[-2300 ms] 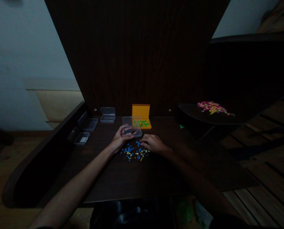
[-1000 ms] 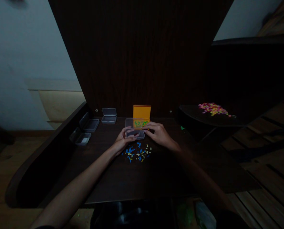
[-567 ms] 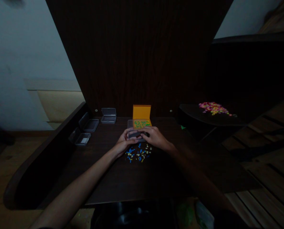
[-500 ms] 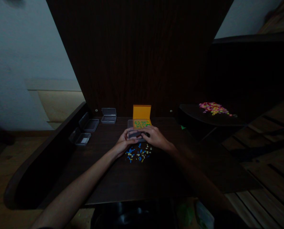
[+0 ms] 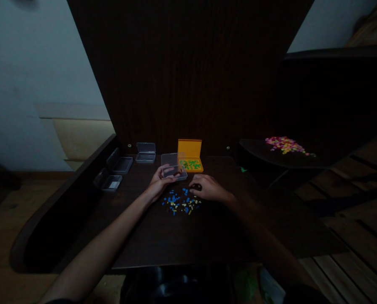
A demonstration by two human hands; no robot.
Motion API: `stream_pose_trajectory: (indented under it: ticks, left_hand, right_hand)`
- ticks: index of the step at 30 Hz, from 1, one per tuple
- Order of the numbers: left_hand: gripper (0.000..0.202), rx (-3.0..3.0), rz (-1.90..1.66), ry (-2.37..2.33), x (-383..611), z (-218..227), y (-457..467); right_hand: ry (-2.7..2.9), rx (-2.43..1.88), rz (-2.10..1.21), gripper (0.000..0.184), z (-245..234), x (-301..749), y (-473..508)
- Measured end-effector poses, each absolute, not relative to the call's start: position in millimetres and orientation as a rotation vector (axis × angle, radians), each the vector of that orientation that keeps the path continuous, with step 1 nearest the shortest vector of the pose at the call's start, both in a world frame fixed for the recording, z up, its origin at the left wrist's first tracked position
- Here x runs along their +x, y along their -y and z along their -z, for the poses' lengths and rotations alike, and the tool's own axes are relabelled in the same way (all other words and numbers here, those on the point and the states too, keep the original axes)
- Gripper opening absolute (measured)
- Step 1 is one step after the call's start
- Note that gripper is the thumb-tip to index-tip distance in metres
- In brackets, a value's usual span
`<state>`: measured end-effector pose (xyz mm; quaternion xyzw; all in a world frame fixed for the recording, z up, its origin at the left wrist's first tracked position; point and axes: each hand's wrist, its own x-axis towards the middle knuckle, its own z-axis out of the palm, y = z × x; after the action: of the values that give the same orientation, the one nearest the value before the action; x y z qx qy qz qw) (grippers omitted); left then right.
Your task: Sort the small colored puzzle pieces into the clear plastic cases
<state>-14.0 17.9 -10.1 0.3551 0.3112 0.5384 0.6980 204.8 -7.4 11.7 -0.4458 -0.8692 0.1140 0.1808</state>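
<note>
My left hand (image 5: 159, 182) holds a clear plastic box (image 5: 173, 160), its see-through lid raised and tilted back. The fingers show through the plastic beneath it. My right hand (image 5: 205, 188) hovers just right of a scatter of small blue and pale yellow pieces (image 5: 175, 202). Its fingers are curled with a gap between thumb and forefinger, and nothing shows in them. Behind the clear box stands an orange box (image 5: 190, 148) with its lid up. Many small green pieces (image 5: 193, 164) lie in it.
Several open clear boxes stand at the left, including a rear one (image 5: 145, 158), a middle one (image 5: 123, 165) and a front one (image 5: 112, 184) with a white patch inside. A pink and yellow heap (image 5: 286, 145) lies on the right shelf (image 5: 254, 147). A dark panel (image 5: 188, 76) rises behind.
My right hand has left the clear box and drawn back toward the scattered pieces. My left hand has moved the box slightly left, uncovering the orange box's front. More blue pieces show at the scatter's left.
</note>
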Motion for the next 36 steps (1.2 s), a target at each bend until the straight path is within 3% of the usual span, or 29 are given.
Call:
stream_pose_trajectory:
  ticks: [11,20,36]
  left_hand:
    - [0.060,0.759,-1.217,-0.699,-13,6,-17]
    - [0.064,0.799,-1.194,-0.678,-12,16,-20]
    - [0.069,0.879,-1.111,-0.627,-9,20,-16]
  right_hand:
    - [2.506,-1.323,-0.287,0.010,1,199,4]
    - [2.248,-1.106,-0.341,0.010,-40,193,-6]
    - [2.479,-1.363,-0.298,0.026,-48,165,-26]
